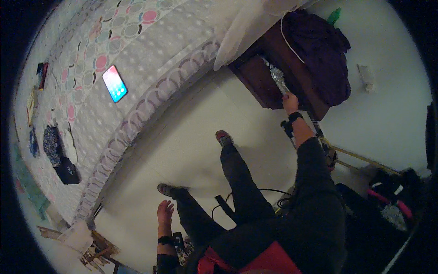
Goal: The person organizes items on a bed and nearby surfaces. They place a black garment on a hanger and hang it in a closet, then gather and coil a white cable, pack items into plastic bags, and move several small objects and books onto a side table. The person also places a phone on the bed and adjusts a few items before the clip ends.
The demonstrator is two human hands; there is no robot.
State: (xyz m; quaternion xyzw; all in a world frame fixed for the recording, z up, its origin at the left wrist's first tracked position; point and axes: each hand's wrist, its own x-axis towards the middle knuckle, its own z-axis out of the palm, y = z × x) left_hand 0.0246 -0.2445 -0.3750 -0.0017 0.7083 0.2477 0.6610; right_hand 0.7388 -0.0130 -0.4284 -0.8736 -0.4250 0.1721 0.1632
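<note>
At the upper right, my right hand (290, 102) is closed around the near end of a shiny, silvery wrapped item (278, 76); its exact kind is unclear. The item's far end reaches over a drawer (253, 77) or open compartment of a dark wooden cabinet (285, 42). My left hand (165, 209) hangs low over the floor, near my shoe, with nothing visible in it and its fingers somewhat apart. A black band circles each wrist. On the bed, off to the left, lies a smartphone (115, 84) with its screen lit.
The bed (164, 44) with a patterned cover fills the left side; dark clothing and a black pouch (68, 171) lie on it. Dark purple cloth (321, 58) drapes over the cabinet. Bags (390, 202) lie at the lower right, a cable (270, 189) by my legs, wooden furniture (99, 245) at lower left.
</note>
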